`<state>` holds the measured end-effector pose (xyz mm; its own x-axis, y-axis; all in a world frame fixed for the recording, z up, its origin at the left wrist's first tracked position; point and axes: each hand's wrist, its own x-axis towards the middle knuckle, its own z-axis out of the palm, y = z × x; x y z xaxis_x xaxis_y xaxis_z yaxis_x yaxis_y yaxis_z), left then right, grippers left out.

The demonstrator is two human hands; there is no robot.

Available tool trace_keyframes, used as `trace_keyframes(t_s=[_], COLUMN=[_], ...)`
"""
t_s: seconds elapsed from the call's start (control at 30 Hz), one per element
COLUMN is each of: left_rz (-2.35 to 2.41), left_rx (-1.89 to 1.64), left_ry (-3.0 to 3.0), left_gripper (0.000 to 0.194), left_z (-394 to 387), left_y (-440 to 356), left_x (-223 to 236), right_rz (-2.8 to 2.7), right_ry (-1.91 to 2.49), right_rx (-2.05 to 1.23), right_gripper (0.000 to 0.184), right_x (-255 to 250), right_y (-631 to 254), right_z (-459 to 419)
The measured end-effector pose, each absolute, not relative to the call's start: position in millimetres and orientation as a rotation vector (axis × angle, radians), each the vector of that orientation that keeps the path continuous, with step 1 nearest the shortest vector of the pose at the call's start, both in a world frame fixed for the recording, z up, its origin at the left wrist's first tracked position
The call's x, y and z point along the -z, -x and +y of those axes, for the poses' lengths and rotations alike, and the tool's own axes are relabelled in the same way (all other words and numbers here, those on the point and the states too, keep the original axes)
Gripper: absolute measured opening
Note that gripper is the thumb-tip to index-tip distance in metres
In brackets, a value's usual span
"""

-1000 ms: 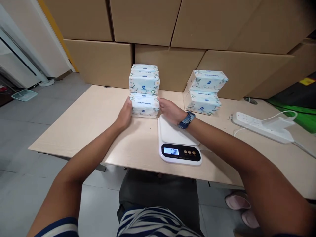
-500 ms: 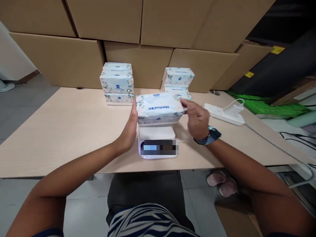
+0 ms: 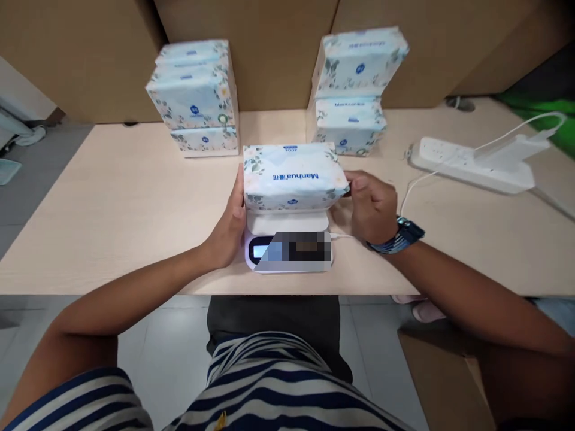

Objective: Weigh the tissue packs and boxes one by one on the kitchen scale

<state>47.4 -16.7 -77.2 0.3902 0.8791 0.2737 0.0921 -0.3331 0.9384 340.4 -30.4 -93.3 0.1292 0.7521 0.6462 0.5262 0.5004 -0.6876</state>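
Note:
A floral pack of tissues (image 3: 291,173) with blue "Manhua" lettering is held level between my two hands. My left hand (image 3: 228,227) presses along its left end with the fingers upright. At the other end, my right hand (image 3: 372,206) pinches the wrapper's right edge, fingers curled. Directly beneath is a white kitchen scale (image 3: 287,222) with a lit display, partly blurred out. The pack covers the rear of its plate; whether it rests on the plate I cannot tell.
Similar tissue packs stand in a left stack (image 3: 193,99) and a right stack (image 3: 354,72). Cardboard boxes (image 3: 278,54) wall off the table's back. A white power strip (image 3: 471,164) with a plugged-in adapter lies at the right, and a cable runs toward the scale.
The tissue pack has come down slightly toward the scale and sits straighter, both hands still on it. My view has tilted down and closer, so the stacks look larger.

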Motion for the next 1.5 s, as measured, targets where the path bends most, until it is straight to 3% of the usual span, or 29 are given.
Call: trace_keyframes(t_s=[0.13,0.37,0.6,0.77,0.97,1.17,1.5], left_rz=[0.818,1.004,1.012,1.0,1.003,0.986,0.962], left_rx=[-0.935,-1.051,-1.06,-1.054,-1.048,-1.058,-1.057], left_ry=[-1.699,-1.645,-1.638,-1.646,-1.684,-1.687,-1.68], left_gripper=[0.105,0.101,0.121,0.118,0.126,0.112,0.115], left_z=[-11.4,-3.9,8.6,10.4,5.1,6.0,5.1], left_y=[-38.8,-28.1,-24.2,-22.6,-27.0,-26.2,-26.8], left_x=[76.6,57.7,62.5,64.7,62.8,65.3,67.4], right_rz=[-1.493,-1.093,-1.095,-1.166,-1.239,-1.263,-1.292], right_ry=[1.122,1.154,1.111,1.139,1.118,1.109,1.149], right_rx=[-0.208,-0.362,-0.495,-0.549,-0.534,-0.524,-0.507], right_gripper=[0.053,0.07,0.046,0.059,0.052,0.052,0.059], right_x=[88.0,88.0,109.6,117.7,116.5,122.4,123.5], right_y=[-336.4,-347.4,-378.0,-386.7,-381.1,-381.5,-378.7], right_z=[-35.2,-23.9,-21.0,-20.3,-24.5,-21.6,-22.1])
